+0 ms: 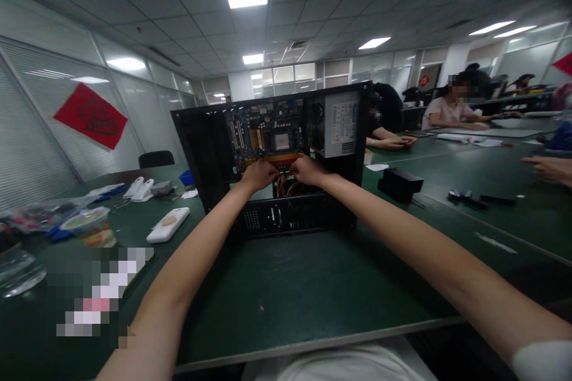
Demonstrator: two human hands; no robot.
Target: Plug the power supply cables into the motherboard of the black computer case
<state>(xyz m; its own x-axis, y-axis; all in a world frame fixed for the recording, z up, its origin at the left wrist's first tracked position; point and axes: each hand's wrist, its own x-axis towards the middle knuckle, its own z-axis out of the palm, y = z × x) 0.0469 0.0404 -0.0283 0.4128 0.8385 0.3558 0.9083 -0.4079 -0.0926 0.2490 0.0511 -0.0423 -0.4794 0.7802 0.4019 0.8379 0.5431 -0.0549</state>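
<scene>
An open black computer case [196,172] stands upright on the table in front of me. Inside it are a motherboard [263,137] and, at the upper right, a silver power supply [342,125] with a white label. Both my hands reach into the case at the lower edge of the motherboard, beside red and orange slots [286,159]. My left hand [259,175] has its fingers curled in, closed at the fingertips. Just to the right, my right hand [309,171] is closed too. Coloured cables [281,186] run down between them; what the fingertips grip is hidden.
Left on the green table [286,292] are a white power bank-like object [168,225], a plastic cup [92,227] and a glass of water [18,271]. At right lie a black box [400,183] and dark small parts [467,198]. Other people sit beyond; a co-worker's hand [552,169] shows far right.
</scene>
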